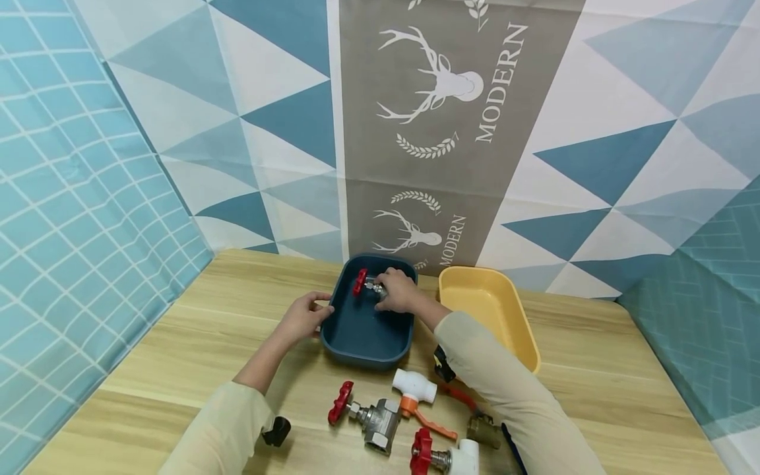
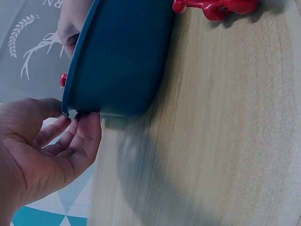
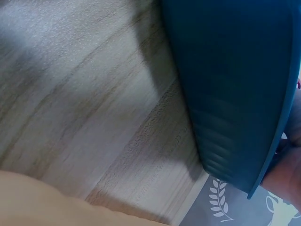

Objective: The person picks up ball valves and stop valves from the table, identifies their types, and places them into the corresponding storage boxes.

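Valve with a red handwheel sat pinched in the right hand, fingers curled round its metal body, held low inside the blue tray toward the tray's twelve o'clock end. That grip kept the wheel at nine o'clock, clear of the palm, probably so the piece could be set down without knocking the wall. The left hand pinched the tray's rim at nine o'clock, thumb over the lip and fingers under it in the left wrist view, likely steadying the tray against sliding. The right wrist view showed only the tray's outer wall and a sliver of hand, so it added nothing on the grip.

Outward from the tray, a yellow tray lay just beside it at three o'clock. At six o'clock, loose on the table, lay more fittings: a metal valve with a red wheel, a white valve with an orange lever, a white-bodied one with a red wheel at the frame's edge, and a brass piece partly hidden by the right sleeve. They lay close together, within easy reach of either hand.

The table was pale wood-grain. Behind it hung a cloth printed with blue and white triangles and a grey deer panel reading MODERN; tile-patterned sheets closed both sides.
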Demonstrator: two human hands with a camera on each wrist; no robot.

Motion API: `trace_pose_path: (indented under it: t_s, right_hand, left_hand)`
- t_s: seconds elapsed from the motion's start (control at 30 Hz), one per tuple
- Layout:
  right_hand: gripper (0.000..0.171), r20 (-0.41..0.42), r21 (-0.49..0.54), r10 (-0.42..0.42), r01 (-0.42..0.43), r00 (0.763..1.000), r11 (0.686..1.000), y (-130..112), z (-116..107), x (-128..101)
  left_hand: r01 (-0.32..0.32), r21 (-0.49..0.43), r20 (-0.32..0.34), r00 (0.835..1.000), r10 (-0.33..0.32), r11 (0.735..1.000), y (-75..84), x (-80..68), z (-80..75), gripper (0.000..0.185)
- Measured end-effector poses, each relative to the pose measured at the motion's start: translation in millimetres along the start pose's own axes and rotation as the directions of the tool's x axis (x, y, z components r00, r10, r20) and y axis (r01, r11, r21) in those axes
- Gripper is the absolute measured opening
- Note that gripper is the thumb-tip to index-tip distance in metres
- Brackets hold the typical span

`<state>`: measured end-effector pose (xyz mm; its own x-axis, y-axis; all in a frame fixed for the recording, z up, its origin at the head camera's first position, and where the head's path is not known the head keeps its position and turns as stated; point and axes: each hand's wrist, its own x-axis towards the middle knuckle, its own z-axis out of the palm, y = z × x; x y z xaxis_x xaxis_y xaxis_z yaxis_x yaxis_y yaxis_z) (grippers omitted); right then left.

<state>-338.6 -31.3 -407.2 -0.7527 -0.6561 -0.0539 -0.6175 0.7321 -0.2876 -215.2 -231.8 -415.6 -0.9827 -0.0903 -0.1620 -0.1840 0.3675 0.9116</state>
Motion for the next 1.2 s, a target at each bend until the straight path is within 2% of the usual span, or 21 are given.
trace_pose_path:
  t_s: [0.53, 1.2]
  right_hand:
    - [0.054, -0.011, 0.000, -0.001, 0.001, 1.000, 1.000, 0.8, 1.3, 6.1]
    - [0.053, 0.003, -0.017, 0.027, -0.027, 1.000, 0.999, 1.3, 3.1, 12.3]
  left_hand:
    - [-0.018, 0.025, -0.016, 1.000, 0.018, 1.000, -1.7, 1.4, 0.4, 0.037]
    - [0.001, 0.016, -0.014, 1.000, 0.000, 1.000, -1.8, 2.0, -0.2, 0.037]
